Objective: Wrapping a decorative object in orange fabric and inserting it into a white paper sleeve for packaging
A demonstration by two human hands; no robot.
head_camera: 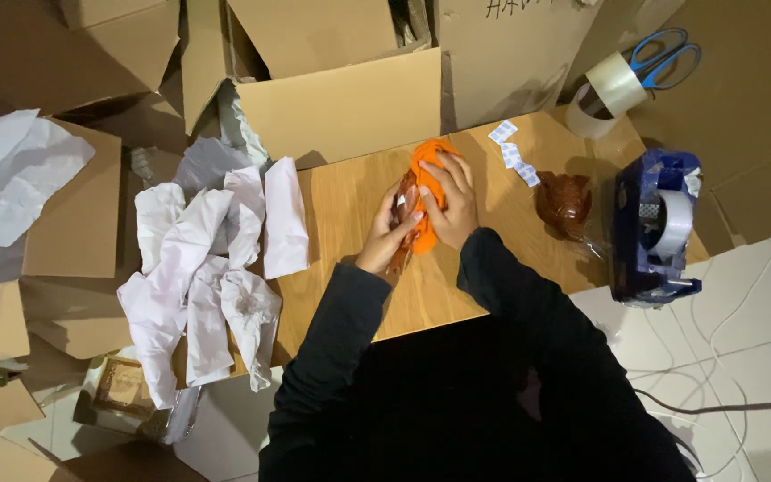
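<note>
On wooden table [350, 192], orange cloth [427, 161] between left hand [387, 234], right hand [453, 203]

bare tabletop [350, 192] left of hands, crumpled paper [203, 268] beyond, tape dispenser [658, 228] right

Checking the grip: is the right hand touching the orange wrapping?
Touching. The head view shows the right hand pressed flat on the orange wrapping, its fingers lying across it with no gap.

Orange cloth [427, 183] matt, soft; table [350, 205] smooth wood; crumpled paper [203, 268] matt; tape dispenser [653, 228] glossy plastic.
</note>
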